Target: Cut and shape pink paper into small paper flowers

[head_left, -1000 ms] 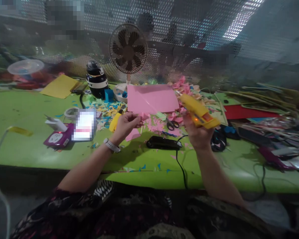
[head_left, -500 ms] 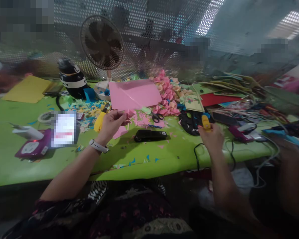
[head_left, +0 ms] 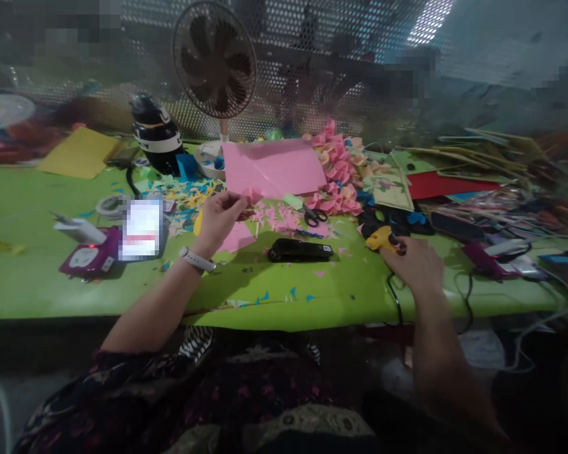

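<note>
My right hand (head_left: 417, 268) is curled around the yellow tool (head_left: 379, 239), which reaches leftward from my grip. Between my hands lies the stapler (head_left: 300, 250), long axis crosswise. Farther off, my left hand (head_left: 218, 221) pinches the pink piece (head_left: 252, 195), well left of the tool.

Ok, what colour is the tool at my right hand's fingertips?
The tool at your right hand is mostly yellow; the head view shows it, slightly blurred.
</note>
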Action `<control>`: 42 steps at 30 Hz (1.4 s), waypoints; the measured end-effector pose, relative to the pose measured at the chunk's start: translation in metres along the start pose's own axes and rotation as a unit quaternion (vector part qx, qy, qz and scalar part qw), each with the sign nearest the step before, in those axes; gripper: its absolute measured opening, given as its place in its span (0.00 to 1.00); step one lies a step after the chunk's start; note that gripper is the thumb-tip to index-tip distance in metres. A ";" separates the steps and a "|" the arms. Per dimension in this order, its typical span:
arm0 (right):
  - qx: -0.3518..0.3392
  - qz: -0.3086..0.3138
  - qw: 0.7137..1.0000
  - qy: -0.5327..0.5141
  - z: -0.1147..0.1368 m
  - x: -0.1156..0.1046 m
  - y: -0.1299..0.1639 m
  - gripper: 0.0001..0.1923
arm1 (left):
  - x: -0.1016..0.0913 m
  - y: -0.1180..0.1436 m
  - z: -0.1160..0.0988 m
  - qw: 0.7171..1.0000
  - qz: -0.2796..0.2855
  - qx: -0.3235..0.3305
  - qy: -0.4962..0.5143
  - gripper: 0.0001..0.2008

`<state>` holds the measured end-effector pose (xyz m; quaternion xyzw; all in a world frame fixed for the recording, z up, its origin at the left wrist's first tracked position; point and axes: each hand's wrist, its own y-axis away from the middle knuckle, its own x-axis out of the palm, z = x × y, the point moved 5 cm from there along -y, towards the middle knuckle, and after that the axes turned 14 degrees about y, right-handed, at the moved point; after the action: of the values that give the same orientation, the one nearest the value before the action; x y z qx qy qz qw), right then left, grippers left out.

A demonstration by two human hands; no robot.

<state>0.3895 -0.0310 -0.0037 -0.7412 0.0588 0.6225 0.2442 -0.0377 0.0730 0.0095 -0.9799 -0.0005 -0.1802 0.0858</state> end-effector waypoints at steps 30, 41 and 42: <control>-0.411 0.168 0.889 -0.107 0.271 -0.030 -0.023 0.06 | -0.006 -0.006 0.009 0.998 -0.030 -0.057 0.025 0.07; -0.393 0.163 0.892 -0.153 0.265 -0.033 -0.025 0.05 | -0.001 0.003 0.026 0.968 -0.042 -0.181 0.170 0.07; -0.385 0.161 0.893 -0.170 0.265 -0.035 -0.025 0.05 | 0.000 0.004 0.027 0.967 -0.042 -0.182 0.175 0.07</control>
<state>0.1551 0.0985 0.0089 -0.6406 -0.1091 0.7436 -0.1575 -0.0279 0.0737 -0.0162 -0.9313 0.0066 -0.3496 -0.1024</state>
